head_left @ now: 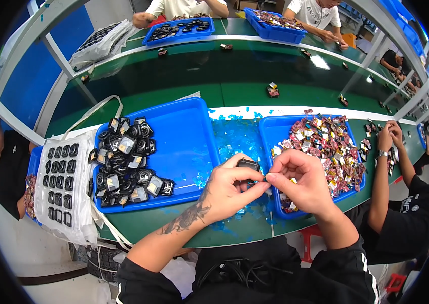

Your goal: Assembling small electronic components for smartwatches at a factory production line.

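Observation:
My left hand grips a small black square part above the green bench. My right hand meets it from the right, thumb and forefinger pinched at the part's edge; whether they hold anything is too small to tell. Just left of my hands lies a blue tray with a heap of black square parts at its left end. On the right stands a second blue tray full of small red and white pieces. Blue film scraps litter the bench between the trays.
A white bag holding rows of black parts hangs at the left. A dark green conveyor carries a few parts. Other people work across the belt and at my right, one person's hands close by.

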Available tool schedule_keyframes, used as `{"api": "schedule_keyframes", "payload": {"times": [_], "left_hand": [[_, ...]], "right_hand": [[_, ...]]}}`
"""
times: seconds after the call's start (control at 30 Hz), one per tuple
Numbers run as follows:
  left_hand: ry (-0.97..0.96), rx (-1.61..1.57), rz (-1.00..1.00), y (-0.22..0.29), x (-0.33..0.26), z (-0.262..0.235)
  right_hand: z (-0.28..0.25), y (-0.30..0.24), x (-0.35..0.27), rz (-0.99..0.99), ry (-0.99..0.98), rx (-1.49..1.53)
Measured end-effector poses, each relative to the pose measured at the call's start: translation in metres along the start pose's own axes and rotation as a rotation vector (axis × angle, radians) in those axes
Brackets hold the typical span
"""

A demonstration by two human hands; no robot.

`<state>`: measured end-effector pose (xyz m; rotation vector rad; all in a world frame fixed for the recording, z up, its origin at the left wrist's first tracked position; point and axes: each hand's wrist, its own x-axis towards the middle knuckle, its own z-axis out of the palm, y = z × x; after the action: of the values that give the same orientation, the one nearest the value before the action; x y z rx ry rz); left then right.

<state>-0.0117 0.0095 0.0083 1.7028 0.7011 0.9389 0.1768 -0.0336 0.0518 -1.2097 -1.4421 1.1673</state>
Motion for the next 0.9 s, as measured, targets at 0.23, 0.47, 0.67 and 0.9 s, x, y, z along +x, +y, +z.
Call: {"api": "schedule_keyframes", "payload": {"times": [0.23, 0.47, 0.67, 0.9], "left_hand": [[0.005, 0.019, -0.034, 0.002, -0.002, 0.0], [0.039, -0.016, -0.011, -0.003, -0.002, -0.001], [0.039, -0.016, -0.043, -0.001, -0.001, 0.003], [0.104, -0.095, -0.116, -0.003, 0.003, -0.004]], "right_hand": [[0.008, 0.004, 0.002, -0.232, 0.038, -0.416], [-0.001, 0.008, 0.007, -0.042, 0.069, -0.176], [0.006, 0.013, 0.005, -0.228, 0.075, -0.565], [0.007, 0.014, -0.007, -0.305, 0.076, -0.666]]}}
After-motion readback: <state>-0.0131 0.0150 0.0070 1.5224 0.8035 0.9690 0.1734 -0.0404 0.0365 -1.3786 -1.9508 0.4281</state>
